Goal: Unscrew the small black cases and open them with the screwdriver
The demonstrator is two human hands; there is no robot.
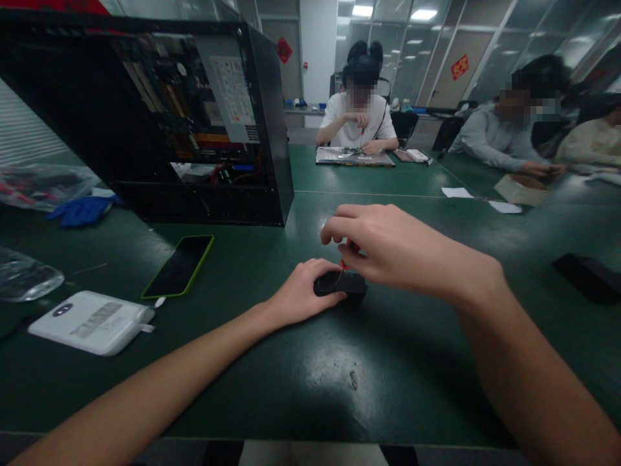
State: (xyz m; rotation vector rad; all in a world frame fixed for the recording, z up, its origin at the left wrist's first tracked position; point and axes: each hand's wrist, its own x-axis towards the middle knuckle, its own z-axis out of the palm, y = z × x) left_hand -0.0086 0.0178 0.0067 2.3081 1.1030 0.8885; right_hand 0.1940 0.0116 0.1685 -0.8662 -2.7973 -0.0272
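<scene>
A small black device (353, 286) lies on the green table (252, 388), with my left hand (308, 291) closed round its left end, thumb on the near side and fingers on the far side. Above it, my right hand (373, 246) is closed on a red-handled screwdriver (354, 245). The thin shaft slants down to the top of the black device. My right fingers cover much of the handle, and the exact spot where the tip meets the device is too small to tell.
An open black computer case (284, 129) stands at the back left. Nearby are a green-edged phone (179, 265), a white power bank (92, 322) and a blue glove (80, 211). A black object (589, 278) lies right. Several people sit beyond.
</scene>
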